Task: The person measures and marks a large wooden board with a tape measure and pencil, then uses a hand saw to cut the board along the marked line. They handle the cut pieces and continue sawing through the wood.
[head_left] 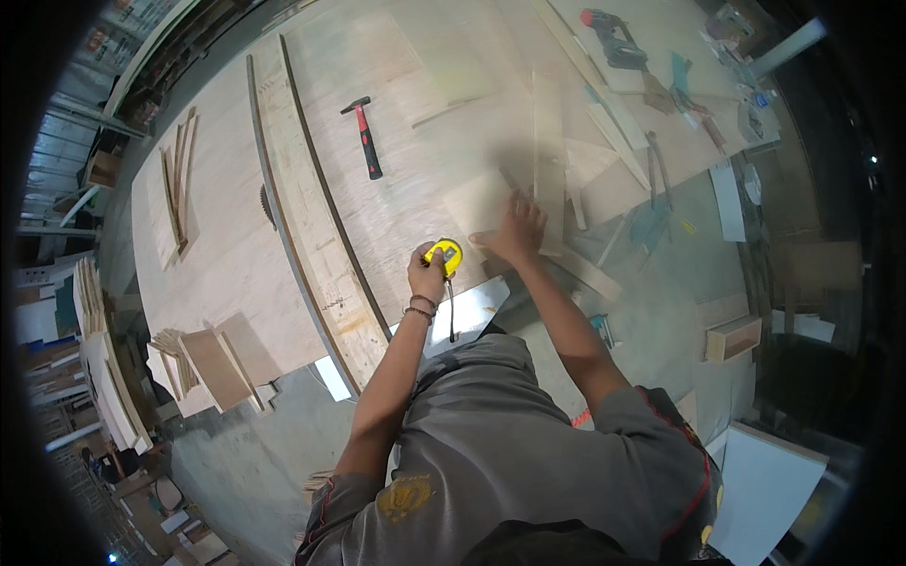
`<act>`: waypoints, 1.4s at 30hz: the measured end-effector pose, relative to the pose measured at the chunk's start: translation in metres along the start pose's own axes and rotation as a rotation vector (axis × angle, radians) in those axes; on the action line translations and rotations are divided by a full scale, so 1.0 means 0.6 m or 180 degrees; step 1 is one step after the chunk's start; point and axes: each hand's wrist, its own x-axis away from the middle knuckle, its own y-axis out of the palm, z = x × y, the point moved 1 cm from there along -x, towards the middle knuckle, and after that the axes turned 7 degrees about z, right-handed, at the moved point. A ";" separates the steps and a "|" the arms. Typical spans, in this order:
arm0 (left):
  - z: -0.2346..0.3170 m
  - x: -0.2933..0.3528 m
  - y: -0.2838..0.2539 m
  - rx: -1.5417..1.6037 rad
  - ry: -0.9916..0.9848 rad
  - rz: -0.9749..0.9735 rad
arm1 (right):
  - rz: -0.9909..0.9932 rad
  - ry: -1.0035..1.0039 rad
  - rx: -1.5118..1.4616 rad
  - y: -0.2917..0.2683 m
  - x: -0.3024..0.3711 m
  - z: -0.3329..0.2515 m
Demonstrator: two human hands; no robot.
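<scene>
Left hand (427, 275) has its grip wrapped round a yellow tape measure (456, 260). Right hand (517, 234) is splayed, ungripped, by a pale wood panel (475, 200), hammer (367, 141) further up the worktop (382, 222).

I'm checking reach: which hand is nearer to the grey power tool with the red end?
Right. The right hand is below and left of the power tool in the picture; the left hand, holding a yellow tape measure, is farther down and left.
</scene>
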 end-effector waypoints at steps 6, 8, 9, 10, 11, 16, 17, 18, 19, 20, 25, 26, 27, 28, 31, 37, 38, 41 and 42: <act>-0.005 0.021 0.023 -0.2424 0.1876 0.0153 | -0.0384 0.0239 0.0248 -0.012 -0.061 0.002; 0.002 0.020 0.037 -0.2842 0.1912 0.0071 | -0.0391 0.0111 0.0048 -0.012 -0.086 0.011; 0.002 0.018 0.038 -0.2913 0.1919 -0.0006 | -0.0368 0.0084 0.0080 -0.011 -0.096 0.014; 0.009 0.019 0.043 -0.2819 0.1899 -0.0084 | -0.0347 0.0058 0.0107 -0.009 -0.104 0.014; 0.013 0.022 0.054 -0.2726 0.1880 -0.0158 | -0.0327 0.0029 0.0133 -0.009 -0.115 0.015; 0.065 0.048 0.090 -0.1863 0.1593 -0.0946 | -0.0555 0.0119 0.0553 -0.014 -0.193 0.032; 0.067 0.053 0.092 -0.1669 0.1459 -0.1018 | -0.0473 0.0118 0.0629 0.000 -0.207 0.035; 0.068 0.059 0.093 -0.1472 0.1328 -0.1081 | -0.0233 0.0040 0.0469 0.015 -0.221 0.032; 0.069 0.065 0.090 -0.1277 0.1204 -0.1149 | 0.0005 -0.0030 0.0301 0.036 -0.237 0.030; 0.077 0.073 0.086 -0.1357 0.1211 -0.1137 | 0.0251 -0.0082 0.0130 0.059 -0.255 0.025; 0.110 0.131 0.015 -0.1153 0.1086 -0.1217 | -0.0239 -0.0035 -0.1024 0.128 -0.345 -0.092; 0.123 0.151 -0.010 -0.0976 0.0919 -0.1238 | -0.0231 0.0032 -0.1111 0.128 -0.346 -0.126; 0.136 0.168 -0.037 -0.0968 0.0808 -0.1132 | -0.0173 0.0071 -0.1139 0.129 -0.351 -0.151; 0.146 0.183 -0.064 -0.0958 0.0702 -0.1031 | -0.0108 0.0112 -0.1168 0.130 -0.359 -0.173; 0.117 0.220 -0.148 -0.1053 0.0671 -0.0192 | 0.0110 0.0133 -0.1583 0.136 -0.382 -0.218; 0.054 0.271 -0.262 -0.0413 0.0184 0.0944 | 0.0400 0.0691 -0.1145 0.141 -0.390 -0.262; 0.046 0.274 -0.269 -0.0250 0.0040 0.1043 | 0.0434 0.0677 -0.1173 0.137 -0.386 -0.262; 0.033 0.274 -0.273 -0.0425 0.0024 0.1078 | 0.0537 0.0499 -0.1330 0.105 -0.382 -0.248; 0.031 0.270 -0.274 -0.0500 0.0036 0.1046 | 0.0531 0.0570 -0.1569 0.104 -0.378 -0.245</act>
